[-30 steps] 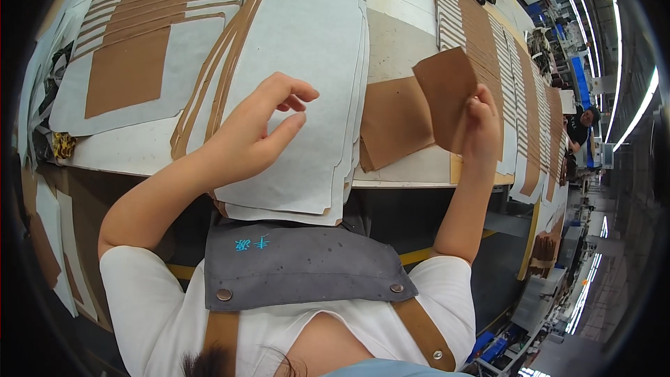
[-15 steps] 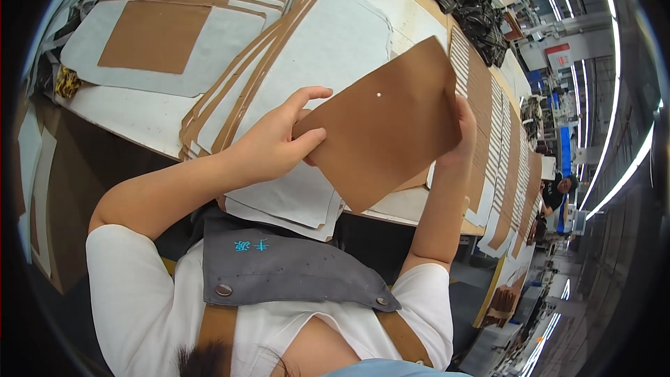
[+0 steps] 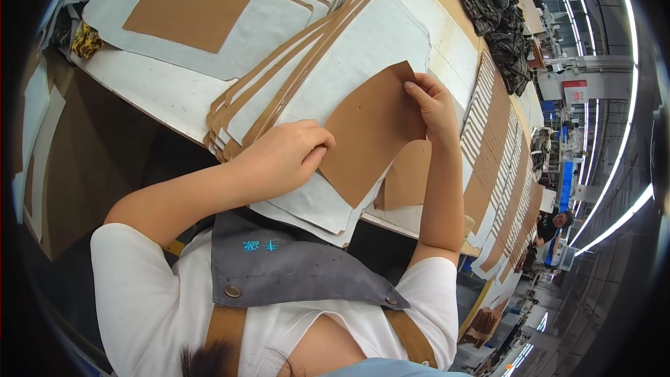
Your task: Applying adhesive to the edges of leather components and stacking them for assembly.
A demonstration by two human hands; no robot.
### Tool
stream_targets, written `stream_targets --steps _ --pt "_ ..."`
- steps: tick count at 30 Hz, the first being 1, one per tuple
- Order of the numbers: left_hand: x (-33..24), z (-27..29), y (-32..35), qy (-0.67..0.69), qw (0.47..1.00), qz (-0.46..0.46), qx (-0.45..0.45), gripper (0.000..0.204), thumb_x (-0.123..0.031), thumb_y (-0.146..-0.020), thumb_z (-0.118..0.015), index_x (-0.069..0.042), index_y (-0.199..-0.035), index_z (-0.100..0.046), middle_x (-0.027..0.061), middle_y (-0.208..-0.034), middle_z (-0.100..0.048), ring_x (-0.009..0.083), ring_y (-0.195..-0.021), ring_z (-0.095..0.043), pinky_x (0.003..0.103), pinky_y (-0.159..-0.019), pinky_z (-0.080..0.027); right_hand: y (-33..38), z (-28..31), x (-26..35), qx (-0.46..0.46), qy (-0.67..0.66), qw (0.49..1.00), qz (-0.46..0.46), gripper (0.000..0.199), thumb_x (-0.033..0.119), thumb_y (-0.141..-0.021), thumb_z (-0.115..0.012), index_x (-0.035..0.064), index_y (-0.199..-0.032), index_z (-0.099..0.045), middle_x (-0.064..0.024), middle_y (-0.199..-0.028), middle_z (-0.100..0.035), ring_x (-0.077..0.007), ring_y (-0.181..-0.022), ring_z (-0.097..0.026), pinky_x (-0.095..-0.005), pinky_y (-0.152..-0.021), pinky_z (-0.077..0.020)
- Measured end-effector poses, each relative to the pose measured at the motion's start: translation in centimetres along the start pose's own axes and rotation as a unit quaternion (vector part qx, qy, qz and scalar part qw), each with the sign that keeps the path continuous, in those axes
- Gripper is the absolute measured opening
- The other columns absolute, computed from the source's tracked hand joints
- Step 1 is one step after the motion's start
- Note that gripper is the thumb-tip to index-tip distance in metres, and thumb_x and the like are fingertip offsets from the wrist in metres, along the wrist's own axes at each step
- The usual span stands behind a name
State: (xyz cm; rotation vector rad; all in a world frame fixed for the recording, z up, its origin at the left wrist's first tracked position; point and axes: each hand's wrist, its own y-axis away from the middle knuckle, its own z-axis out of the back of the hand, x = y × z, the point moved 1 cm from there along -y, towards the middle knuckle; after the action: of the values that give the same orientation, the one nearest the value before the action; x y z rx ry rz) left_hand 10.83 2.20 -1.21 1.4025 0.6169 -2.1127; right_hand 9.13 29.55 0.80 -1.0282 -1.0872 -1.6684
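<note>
A brown cut fabric piece (image 3: 370,129) lies on a stack of white-grey fabric panels (image 3: 363,49) with brown edge strips. My left hand (image 3: 286,157) pinches the piece's near left edge. My right hand (image 3: 433,101) grips its far right corner with thumb and fingers. The piece rests nearly flat on the stack's top panel. A second stack of brown pieces (image 3: 408,181) sits just to the right, under my right forearm.
Another white panel with a brown rectangle (image 3: 192,7) lies far left on the wooden table (image 3: 150,91). Rows of striped brown and white strips (image 3: 499,132) run along the right. Dark patterned fabric (image 3: 492,7) is piled at the back. A person (image 3: 551,223) stands far right.
The brown piece, held up by my right hand a second ago, has been brought over and lowered onto the white stack. My left hand closed on its near edge.
</note>
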Motion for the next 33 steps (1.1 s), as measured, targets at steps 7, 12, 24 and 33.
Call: stream_targets --steps 7,12,24,33 --pt "-0.2 0.3 -0.7 0.038 0.999 0.005 -0.005 0.025 -0.001 -0.085 -0.047 0.006 -0.109 -0.051 0.0126 -0.092 -0.054 0.0154 -0.055 -0.058 0.025 -0.052 -0.049 -3.5 -0.1 0.4 -0.038 0.066 0.996 0.053 0.023 0.010 -0.083 -0.059 0.0009 -0.104 -0.063 -0.0050 -0.085 -0.064 -0.0078 -0.074 -0.056 -0.0211 -0.066 -0.0446" --pt "0.4 1.1 -1.6 0.067 0.996 0.041 -0.033 0.028 0.000 -0.085 -0.048 0.006 -0.112 -0.050 0.0115 -0.093 -0.053 0.0132 -0.055 -0.058 0.023 -0.050 -0.048 -6.0 -1.5 1.5 -0.055 0.122 0.988 0.077 0.025 0.012 -0.082 -0.060 0.0005 -0.105 -0.063 -0.0059 -0.088 -0.065 -0.0103 -0.079 -0.057 -0.0222 -0.071 -0.0444" --pt "0.3 2.7 -1.7 -0.016 0.997 0.046 -0.059 0.026 -0.003 -0.084 -0.048 0.009 -0.107 -0.052 0.0195 -0.095 -0.055 0.0330 -0.081 -0.058 0.037 -0.073 -0.047 -7.6 -4.0 2.8 -0.038 0.193 0.971 0.139 0.024 0.012 -0.081 -0.058 -0.0001 -0.101 -0.063 -0.0065 -0.087 -0.065 -0.0125 -0.081 -0.058 -0.0253 -0.075 -0.0448" --pt "0.9 2.3 -1.6 -0.043 0.995 0.038 -0.085 0.024 -0.001 -0.082 -0.052 0.003 -0.105 -0.054 0.0146 -0.086 -0.056 0.0288 -0.073 -0.057 0.034 -0.066 -0.045 -7.3 -4.3 2.7 -0.024 0.215 0.966 0.143 0.021 0.011 -0.082 -0.057 0.0019 -0.100 -0.064 -0.0055 -0.084 -0.065 -0.0117 -0.079 -0.057 -0.0244 -0.072 -0.0441"
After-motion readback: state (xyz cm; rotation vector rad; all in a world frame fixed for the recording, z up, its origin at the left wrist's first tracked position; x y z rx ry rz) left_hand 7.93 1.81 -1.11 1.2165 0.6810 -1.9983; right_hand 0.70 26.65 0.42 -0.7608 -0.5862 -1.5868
